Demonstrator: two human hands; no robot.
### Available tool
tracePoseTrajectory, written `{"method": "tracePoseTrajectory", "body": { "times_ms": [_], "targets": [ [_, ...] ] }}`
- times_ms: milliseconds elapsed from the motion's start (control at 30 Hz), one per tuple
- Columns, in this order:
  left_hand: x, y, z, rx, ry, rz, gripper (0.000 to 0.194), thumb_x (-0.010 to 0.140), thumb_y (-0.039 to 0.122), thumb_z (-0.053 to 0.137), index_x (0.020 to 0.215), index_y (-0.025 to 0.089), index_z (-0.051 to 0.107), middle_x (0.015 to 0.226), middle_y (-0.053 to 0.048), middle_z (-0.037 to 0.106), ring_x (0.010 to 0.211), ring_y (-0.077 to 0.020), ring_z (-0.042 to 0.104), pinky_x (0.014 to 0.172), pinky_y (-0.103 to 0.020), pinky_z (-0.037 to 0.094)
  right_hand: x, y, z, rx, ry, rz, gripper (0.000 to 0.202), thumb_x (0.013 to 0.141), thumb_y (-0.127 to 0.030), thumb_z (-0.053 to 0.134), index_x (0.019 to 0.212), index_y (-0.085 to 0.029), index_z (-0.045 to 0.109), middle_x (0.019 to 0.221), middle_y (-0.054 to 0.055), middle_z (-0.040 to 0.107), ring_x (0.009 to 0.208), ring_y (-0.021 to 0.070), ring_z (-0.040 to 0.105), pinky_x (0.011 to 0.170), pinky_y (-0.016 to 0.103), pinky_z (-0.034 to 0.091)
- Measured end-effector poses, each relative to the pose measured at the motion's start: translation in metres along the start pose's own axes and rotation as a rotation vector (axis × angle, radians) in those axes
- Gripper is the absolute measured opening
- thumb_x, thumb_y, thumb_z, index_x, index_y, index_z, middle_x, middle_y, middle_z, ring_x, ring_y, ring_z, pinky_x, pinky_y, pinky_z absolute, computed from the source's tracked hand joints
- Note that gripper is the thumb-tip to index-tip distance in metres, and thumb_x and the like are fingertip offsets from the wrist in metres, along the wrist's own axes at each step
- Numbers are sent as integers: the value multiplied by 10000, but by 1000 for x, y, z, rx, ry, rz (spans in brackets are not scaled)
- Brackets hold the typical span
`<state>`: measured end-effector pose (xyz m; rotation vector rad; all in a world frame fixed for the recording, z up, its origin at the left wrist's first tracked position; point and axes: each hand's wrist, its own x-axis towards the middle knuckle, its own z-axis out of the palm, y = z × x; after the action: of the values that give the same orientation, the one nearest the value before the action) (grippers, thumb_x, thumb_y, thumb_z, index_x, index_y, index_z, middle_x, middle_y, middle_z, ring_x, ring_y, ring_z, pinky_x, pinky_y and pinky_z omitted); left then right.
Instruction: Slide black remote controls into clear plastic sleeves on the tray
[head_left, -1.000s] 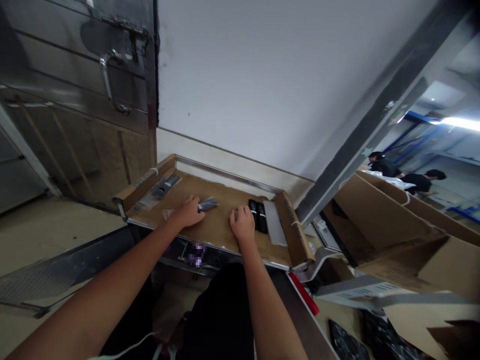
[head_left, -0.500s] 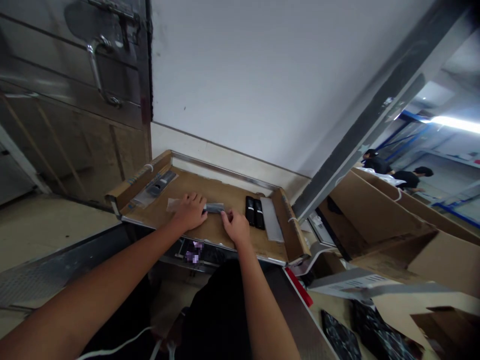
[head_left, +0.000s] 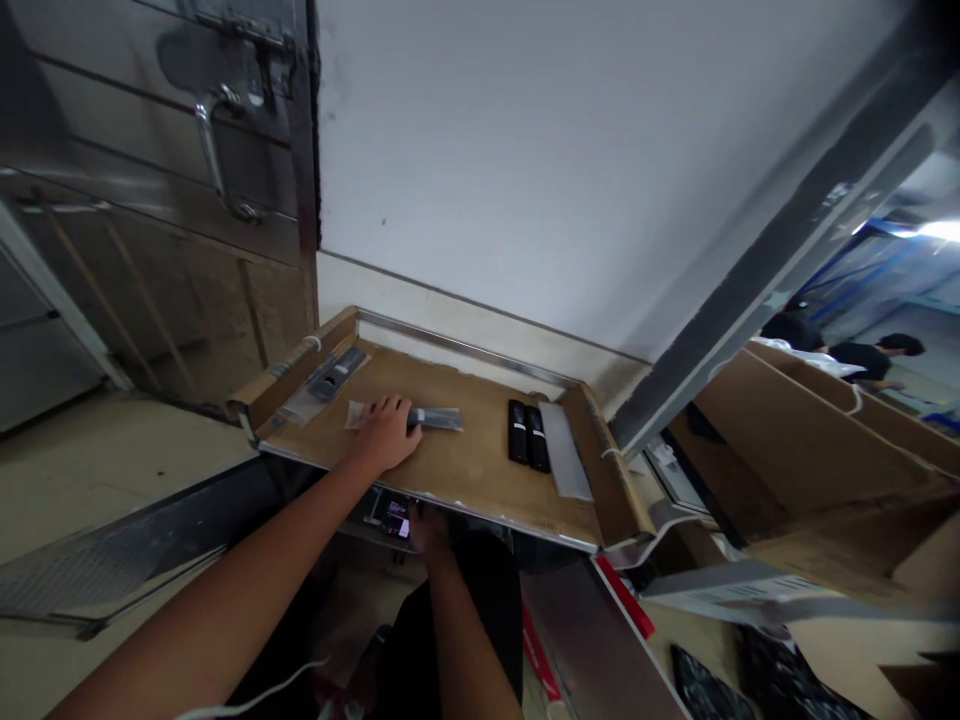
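A slim dark item in a clear plastic sleeve [head_left: 441, 418] lies on the cardboard-lined table [head_left: 457, 465]. My left hand [head_left: 388, 435] is closed over its middle, fingers curled across it, so both ends of the sleeve show. Below the table's front edge, in shadow, my right hand [head_left: 429, 530] is beside a phone with a lit screen [head_left: 397, 518]. Its fingers are too dark to make out, and I cannot tell whether it touches the phone.
Another sleeved dark item [head_left: 330, 380] lies at the table's left. To the right are two black slim items with white bands [head_left: 528, 437] and a pale flat sleeve stack [head_left: 566, 452]. Cardboard walls [head_left: 596, 450] edge the table. Large cartons [head_left: 795, 420] and people stand further right.
My right hand has left the sleeved item and dropped below the table edge to the phone. My left hand stays on the item. The view has shifted slightly.
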<state>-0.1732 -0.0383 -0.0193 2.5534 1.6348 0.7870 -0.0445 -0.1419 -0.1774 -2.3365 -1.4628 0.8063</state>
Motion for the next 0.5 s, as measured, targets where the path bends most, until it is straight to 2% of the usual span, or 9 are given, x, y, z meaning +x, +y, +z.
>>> {"method": "tracePoseTrajectory", "body": {
  "times_ms": [67, 133, 233, 400, 500],
  "targets": [
    [0, 0, -1, 1, -1, 1, 293, 896, 356, 581, 1120, 171, 617, 1162, -143, 627, 1115, -337, 553, 952, -493, 386, 2, 4, -6, 3, 49, 16, 455, 1037, -307, 390, 1334, -58, 629, 1375, 243, 632, 1318, 298, 602, 1091, 386, 451],
    [-1, 0, -1, 0, -7, 0, 284, 898, 355, 579, 1113, 174, 617, 1159, -141, 630, 1112, -333, 556, 944, -486, 391, -2, 8, -8, 12, 79, 35, 451, 1037, -299, 382, 1286, -42, 658, 1311, 262, 666, 1267, 310, 641, 1047, 374, 483],
    [-1, 0, -2, -1, -12, -6, 292, 893, 357, 587, 1115, 169, 614, 1166, -144, 632, 1122, -337, 552, 947, -488, 392, -13, 16, -8, 26, 99, 34, 383, 1008, -283, 451, 1204, -77, 708, 1218, 233, 720, 1178, 307, 694, 981, 342, 519],
    [-1, -1, -4, -10, -10, 15, 296, 897, 344, 581, 1137, 174, 610, 1152, -134, 655, 1113, -337, 552, 947, -489, 391, -29, 34, -11, 100, 243, -63, 342, 973, -241, 460, 1168, -136, 721, 1130, 168, 761, 1111, 287, 719, 969, 331, 519],
    [-1, -1, -4, -14, -19, 8, 303, 893, 339, 583, 1145, 174, 611, 1150, -136, 657, 1115, -344, 550, 937, -496, 394, -31, 39, -2, 180, 205, -173, 379, 969, -204, 412, 1230, -159, 683, 1150, 134, 759, 1079, 255, 728, 933, 313, 533]
  ]
}}
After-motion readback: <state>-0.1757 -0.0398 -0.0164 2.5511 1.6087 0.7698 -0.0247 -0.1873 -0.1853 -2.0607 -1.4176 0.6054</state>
